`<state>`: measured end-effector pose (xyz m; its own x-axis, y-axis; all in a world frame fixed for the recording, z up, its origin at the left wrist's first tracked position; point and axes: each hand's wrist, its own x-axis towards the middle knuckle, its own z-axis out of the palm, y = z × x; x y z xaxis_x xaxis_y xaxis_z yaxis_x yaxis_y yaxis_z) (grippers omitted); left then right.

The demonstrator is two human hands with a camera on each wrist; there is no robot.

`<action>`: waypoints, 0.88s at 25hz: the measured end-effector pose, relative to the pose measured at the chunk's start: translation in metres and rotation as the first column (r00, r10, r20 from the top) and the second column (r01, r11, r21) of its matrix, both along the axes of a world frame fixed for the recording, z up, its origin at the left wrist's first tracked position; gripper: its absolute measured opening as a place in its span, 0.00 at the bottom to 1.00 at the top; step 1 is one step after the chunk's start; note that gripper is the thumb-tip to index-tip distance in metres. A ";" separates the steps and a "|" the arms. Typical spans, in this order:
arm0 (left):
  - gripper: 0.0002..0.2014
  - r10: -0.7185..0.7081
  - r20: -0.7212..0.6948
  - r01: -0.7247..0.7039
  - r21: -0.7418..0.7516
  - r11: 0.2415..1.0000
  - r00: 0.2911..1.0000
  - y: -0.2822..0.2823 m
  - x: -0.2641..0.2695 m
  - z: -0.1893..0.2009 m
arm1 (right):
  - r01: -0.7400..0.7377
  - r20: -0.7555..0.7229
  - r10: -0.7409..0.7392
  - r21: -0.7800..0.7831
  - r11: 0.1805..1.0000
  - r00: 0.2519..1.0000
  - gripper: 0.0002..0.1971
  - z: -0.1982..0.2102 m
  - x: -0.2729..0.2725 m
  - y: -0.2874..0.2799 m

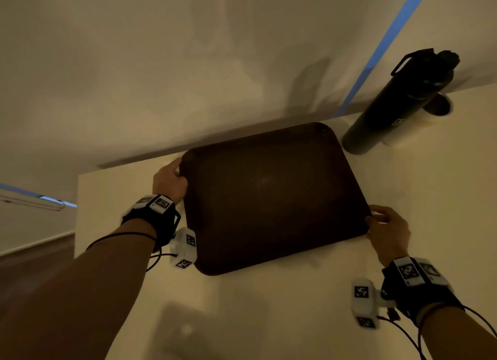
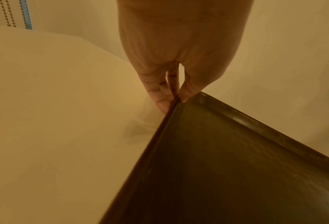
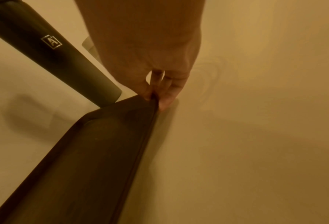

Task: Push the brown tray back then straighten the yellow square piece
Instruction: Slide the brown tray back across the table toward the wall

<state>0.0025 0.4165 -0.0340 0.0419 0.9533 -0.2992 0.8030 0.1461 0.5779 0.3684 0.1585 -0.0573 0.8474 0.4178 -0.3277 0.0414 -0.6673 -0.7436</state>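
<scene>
A dark brown tray (image 1: 271,195) lies flat and skewed on the pale table, its far edge close to the wall. My left hand (image 1: 170,181) pinches the tray's far left corner, thumb on top of the rim (image 2: 186,94) and fingers under the edge. My right hand (image 1: 387,229) pinches the near right corner (image 3: 152,97) the same way, thumb above and fingers below. Nothing lies in the tray. No yellow square piece shows in any view.
A tall black bottle (image 1: 400,101) stands at the tray's far right corner, almost touching it, with a white roll of tape (image 1: 427,115) behind it. The wall runs along the table's back edge. The table's left edge (image 1: 76,212) drops to the floor.
</scene>
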 end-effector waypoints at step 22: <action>0.31 0.154 0.091 -0.149 -0.061 0.987 0.984 0.005 -0.017 -0.008 | -0.010 0.008 0.010 0.007 1.000 1.000 0.16 0.000 -0.009 0.008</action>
